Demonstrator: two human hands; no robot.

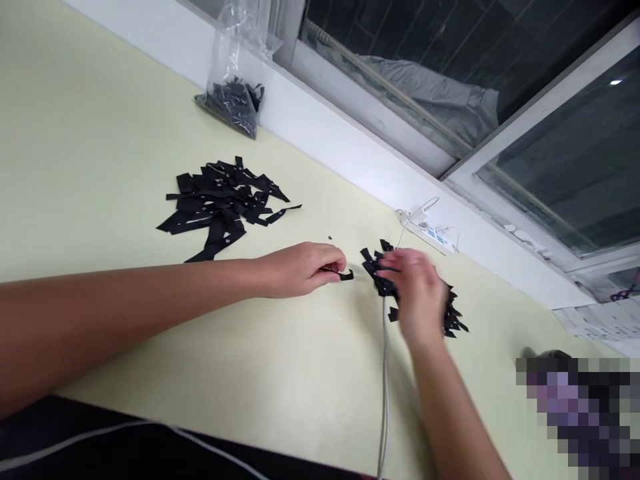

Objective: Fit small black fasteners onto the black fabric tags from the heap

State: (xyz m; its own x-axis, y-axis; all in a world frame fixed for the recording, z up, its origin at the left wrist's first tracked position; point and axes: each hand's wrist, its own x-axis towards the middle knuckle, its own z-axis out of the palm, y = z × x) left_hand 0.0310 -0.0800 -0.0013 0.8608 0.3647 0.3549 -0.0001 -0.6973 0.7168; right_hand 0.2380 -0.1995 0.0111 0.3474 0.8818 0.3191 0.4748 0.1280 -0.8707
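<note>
The left hand (300,269) pinches a small black fabric strip (344,274) between thumb and fingertips; the strip is flat and matte, its long axis running left to right just above the bench (100,133). The right hand (417,293), motion-blurred, rests on a small heap of strips (453,317); its grip cannot be told. A grey cable (385,387) crosses the pale, smooth bench. A larger heap (220,203) lies well apart.
</note>
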